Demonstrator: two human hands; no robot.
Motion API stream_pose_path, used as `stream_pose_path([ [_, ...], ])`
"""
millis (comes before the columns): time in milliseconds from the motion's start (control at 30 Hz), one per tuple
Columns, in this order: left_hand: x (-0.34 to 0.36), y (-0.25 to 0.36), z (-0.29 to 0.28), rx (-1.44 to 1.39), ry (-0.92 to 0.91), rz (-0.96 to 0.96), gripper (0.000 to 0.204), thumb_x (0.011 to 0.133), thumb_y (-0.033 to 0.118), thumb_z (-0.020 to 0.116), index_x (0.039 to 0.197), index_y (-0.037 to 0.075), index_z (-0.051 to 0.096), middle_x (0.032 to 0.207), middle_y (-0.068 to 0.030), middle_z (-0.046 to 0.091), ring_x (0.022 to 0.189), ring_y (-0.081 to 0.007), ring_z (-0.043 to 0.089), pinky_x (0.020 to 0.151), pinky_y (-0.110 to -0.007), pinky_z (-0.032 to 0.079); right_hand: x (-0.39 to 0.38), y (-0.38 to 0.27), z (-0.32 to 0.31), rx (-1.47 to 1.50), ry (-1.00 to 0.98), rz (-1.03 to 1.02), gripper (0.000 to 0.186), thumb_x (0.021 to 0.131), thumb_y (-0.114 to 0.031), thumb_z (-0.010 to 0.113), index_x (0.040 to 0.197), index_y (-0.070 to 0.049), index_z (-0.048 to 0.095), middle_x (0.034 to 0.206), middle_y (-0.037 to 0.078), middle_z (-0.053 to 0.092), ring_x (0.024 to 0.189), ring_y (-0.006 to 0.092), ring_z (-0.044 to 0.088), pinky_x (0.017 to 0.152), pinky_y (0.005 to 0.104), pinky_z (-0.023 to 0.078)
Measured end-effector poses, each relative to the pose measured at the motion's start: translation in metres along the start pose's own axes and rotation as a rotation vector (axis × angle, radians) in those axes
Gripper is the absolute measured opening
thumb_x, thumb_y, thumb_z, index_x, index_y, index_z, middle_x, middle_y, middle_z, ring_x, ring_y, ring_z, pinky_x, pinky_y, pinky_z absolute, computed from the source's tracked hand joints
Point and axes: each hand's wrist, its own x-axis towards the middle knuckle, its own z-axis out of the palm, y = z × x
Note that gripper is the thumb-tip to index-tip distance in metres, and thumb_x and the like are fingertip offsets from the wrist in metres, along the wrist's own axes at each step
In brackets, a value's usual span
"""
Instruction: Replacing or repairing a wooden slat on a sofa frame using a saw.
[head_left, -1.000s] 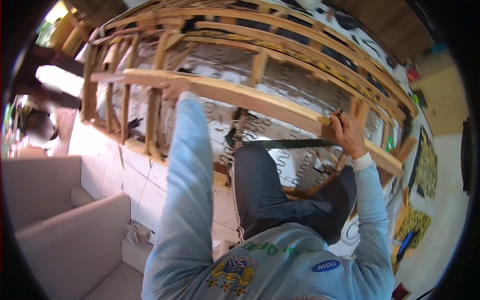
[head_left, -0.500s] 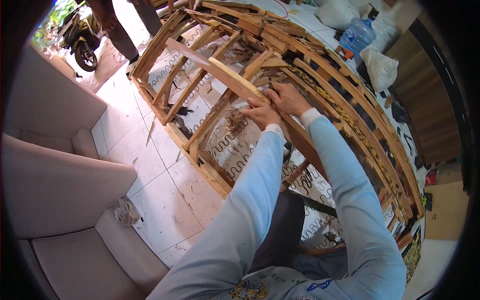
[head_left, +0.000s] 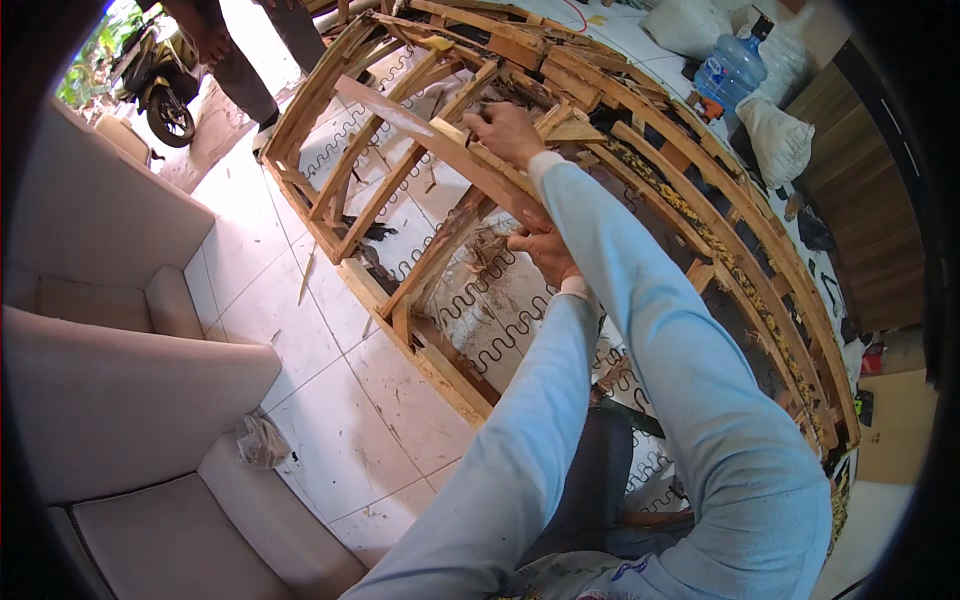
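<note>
The plank [head_left: 480, 176] is touched by the left hand [head_left: 550, 257] and, beyond those fingers, by the curled right hand [head_left: 509, 133]. Whether anything is pinched cannot be told.

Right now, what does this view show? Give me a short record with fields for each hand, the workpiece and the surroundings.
Left hand: against the near part of the wooden board; grip partly hidden
Right hand: farther along, at the board's upper-right edge; whether it holds anything is unclear
Board position: slanting across the slatted wooden frame
Picture left: beige armchairs, plastic bag
Upper left: motorbike, another person's legs
Upper right: blue water bottle, white sack
</note>
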Motion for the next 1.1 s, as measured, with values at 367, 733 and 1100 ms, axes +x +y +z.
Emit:
stream_pose_path([
  [367, -0.022, 0.012, 0.000, 0.044, -0.024, 0.032, 0.052, 0.100, 0.054, 0.036, 0.115, 0.005, 0.033, 0.101, -0.0330, 0.064, 0.095, -0.0508, 0.061, 0.078, -0.054, 0.049, 0.042, 0.033, 0.012, -0.007, 0.326, -0.112, 0.040, 0.083, -0.044, 0.066, 0.076, -0.006, 0.077, 0.077, 0.015, 0.071, 0.069, 0.0292, 0.069, 0.068, 0.0399, 0.053],
  [733, 0.018, -0.001, -0.005, 0.107, 0.122, 0.094, 0.053, 0.102, 0.043, 0.036, 0.116, -0.008, 0.032, 0.105, -0.0409, 0.057, 0.095, -0.0501, 0.062, 0.077, -0.054, 0.053, -0.178, 0.034, -0.086, -0.088, 0.036, 0.109, 0.043, 0.089, -0.039, 0.064, 0.091, 0.004, 0.070, 0.079, 0.021, 0.069, 0.070, 0.0306, 0.067, 0.067, 0.0387, 0.050],
  [1100, 0.015, 0.006, 0.003, 0.159, 0.220, 0.085, 0.049, 0.102, 0.046, 0.034, 0.111, -0.002, 0.034, 0.104, -0.0351, 0.062, 0.093, -0.0489, 0.064, 0.074, -0.056, 0.054, -0.550, 0.010, -0.350, -0.411, 0.017, 0.911, 0.040, 0.091, -0.036, 0.063, 0.096, 0.003, 0.069, 0.083, 0.014, 0.069, 0.078, 0.0167, 0.063, 0.068, 0.0355, 0.047],
])
